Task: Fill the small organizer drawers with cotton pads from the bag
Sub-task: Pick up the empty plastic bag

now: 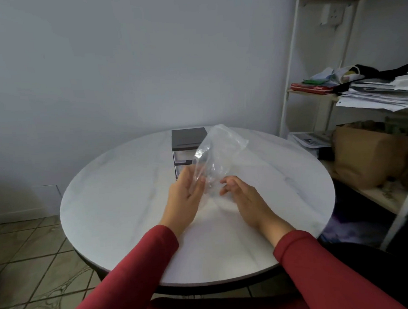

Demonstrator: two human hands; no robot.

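Observation:
A clear plastic bag [218,153] stands upright in the air between my hands, above the middle of the round table; it looks crumpled and I see no cotton pads in it. My left hand [185,193] has its palm turned right, and its straight fingers lie against the bag's lower left side. My right hand [241,197] has curled fingers, and its fingertips pinch the bag's bottom end. Behind the bag stands the small organizer [186,141], with a black top and clear drawers. The bag hides part of its drawers.
The white marble-look table [120,195] stands against a grey wall. To the right, a white shelf unit [288,80] holds stacked papers [382,92] and a brown paper bag [366,156]. Tiled floor lies at the lower left.

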